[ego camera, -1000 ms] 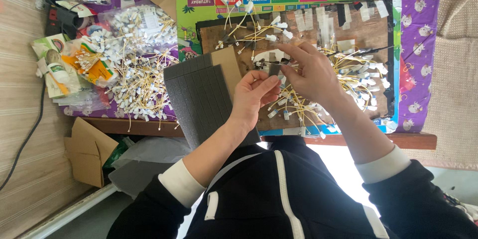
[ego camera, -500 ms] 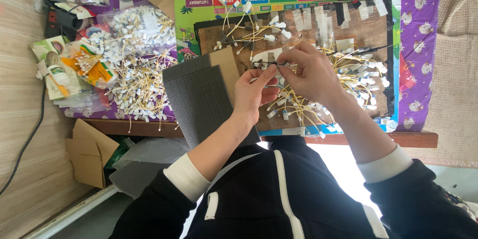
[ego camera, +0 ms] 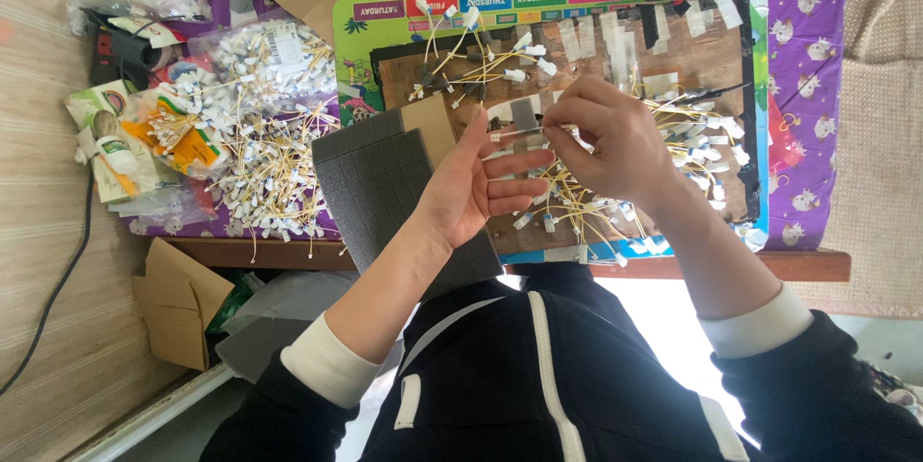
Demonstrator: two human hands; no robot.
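Pinching a thin yellow wire [ego camera: 524, 133] between thumb and fingertips, the right hand [ego camera: 615, 140] hovers over the brown board [ego camera: 707, 53], while the left hand [ego camera: 471, 183] is open, palm up, fingers spread just beside it and gripping nothing, over the grey foam sheet [ego camera: 370, 183]. Judging by the piles, work looks partway: a heap of wires [ego camera: 269, 169] lies left on the table [ego camera: 817, 265], more are scattered on the board, many apparently left.
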